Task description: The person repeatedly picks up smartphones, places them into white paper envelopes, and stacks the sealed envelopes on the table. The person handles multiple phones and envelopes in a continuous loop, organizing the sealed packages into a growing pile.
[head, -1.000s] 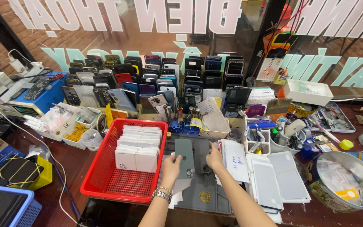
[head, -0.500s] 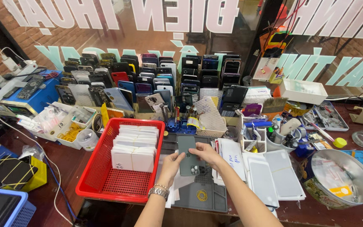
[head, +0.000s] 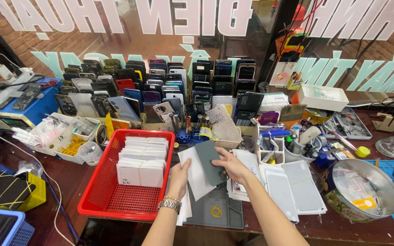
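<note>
I see white flat packets (head: pixel 142 159) stacked upright in the red basket (head: pixel 97 191). Big white and teal window lettering (head: pixel 197 18) runs across the glass behind. An open white box (head: pixel 322 97) sits right-rear, and a dark phone screen (head: pixel 250 102) is propped mid-bench.

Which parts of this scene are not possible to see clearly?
Head view only:
- Dark grey flat phone back panel: underside hidden; right hand covers its edge.
- White flat sheet: left hand covers its corner.
- White boxes in the red plastic basket: contents hidden.
- Blue plastic crate: cut by frame edge.
</note>
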